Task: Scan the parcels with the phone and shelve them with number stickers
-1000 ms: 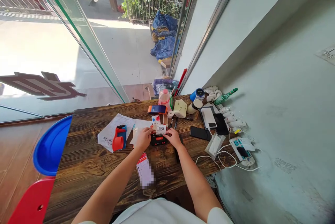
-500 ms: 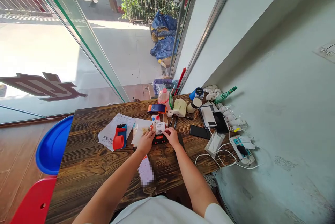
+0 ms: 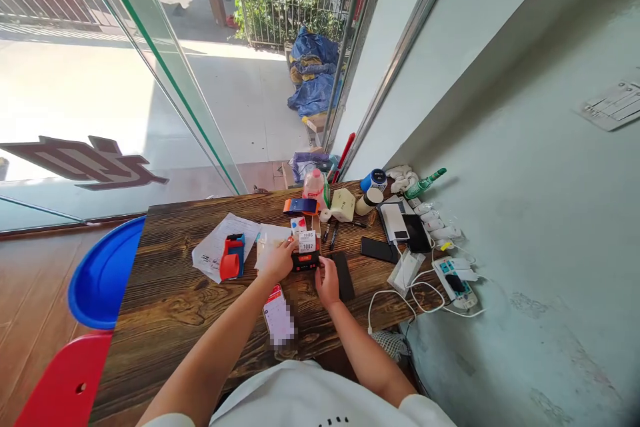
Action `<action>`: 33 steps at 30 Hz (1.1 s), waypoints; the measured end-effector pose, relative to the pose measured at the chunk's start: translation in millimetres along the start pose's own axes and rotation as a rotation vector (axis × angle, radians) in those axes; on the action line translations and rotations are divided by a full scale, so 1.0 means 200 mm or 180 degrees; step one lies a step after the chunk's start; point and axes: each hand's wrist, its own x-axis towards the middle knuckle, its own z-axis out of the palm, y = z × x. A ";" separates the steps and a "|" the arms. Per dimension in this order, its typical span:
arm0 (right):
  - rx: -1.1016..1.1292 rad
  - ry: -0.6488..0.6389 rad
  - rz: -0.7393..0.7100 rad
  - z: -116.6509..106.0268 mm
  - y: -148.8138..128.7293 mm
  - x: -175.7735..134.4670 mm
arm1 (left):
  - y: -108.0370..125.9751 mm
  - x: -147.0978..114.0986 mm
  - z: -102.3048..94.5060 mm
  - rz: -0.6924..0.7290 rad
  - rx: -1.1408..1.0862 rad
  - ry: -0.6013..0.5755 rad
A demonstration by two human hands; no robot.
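Observation:
A small black and orange label printer (image 3: pixel 305 262) sits on the wooden table in front of me. White labels (image 3: pixel 307 241) printed 1006 and 1007 stand up from its top. My left hand (image 3: pixel 281 260) is closed against the printer's left side, its fingertips by the labels. At the front right corner, my right hand (image 3: pixel 327 282) has its fingers curled against the casing; their inner side is partly hidden. A phone with a lit screen (image 3: pixel 279 315) lies below the left wrist. Beside the right hand is a flat black object (image 3: pixel 343 276).
Papers (image 3: pixel 210 255) and a red and blue tape dispenser (image 3: pixel 231 257) lie left. A pink-capped bottle (image 3: pixel 314 186), a tissue pack (image 3: pixel 343 204) and a jar (image 3: pixel 370 201) stand behind. At right are a dark phone (image 3: pixel 379 249), white cables and a power strip (image 3: pixel 456 284).
My right hand has moved down from the labels' edge to the printer's front right corner, uncovering more of the flat black object. My left hand stays at the printer's left side.

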 end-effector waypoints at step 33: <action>0.0170 -0.0788 0.0523 -0.24 0.11 -0.51 | 0.21 -0.34 0.14 -0.1077 -0.1965 0.1770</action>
